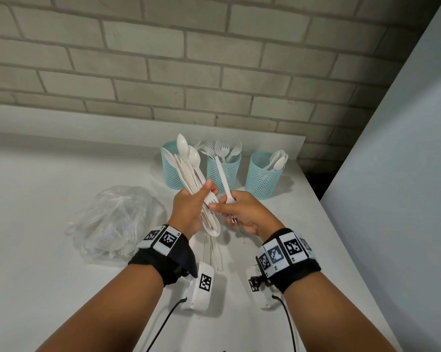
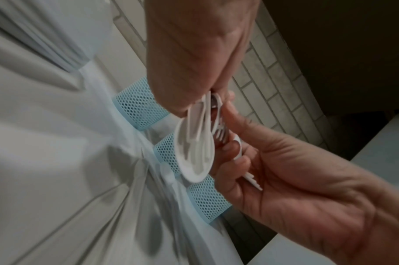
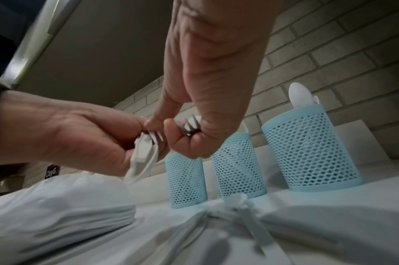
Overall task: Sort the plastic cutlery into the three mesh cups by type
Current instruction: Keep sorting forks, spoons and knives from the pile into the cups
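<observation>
The right hand [image 1: 242,212] is pinching one fork [image 1: 223,175] clear of the bundle [image 1: 191,174] the left hand [image 1: 189,209] is gripping. It should go tines-up into the middle cup [image 1: 223,171] near the counter's back edge, without snagging neighbours.

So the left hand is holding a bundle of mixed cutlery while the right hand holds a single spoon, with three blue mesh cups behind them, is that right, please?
Nearly. The right hand holds a single fork, not a spoon; the right wrist view shows its tines by the curled fingers. The rest stands: the left hand grips a bundle of mixed cutlery, with three blue mesh cups behind.
</observation>
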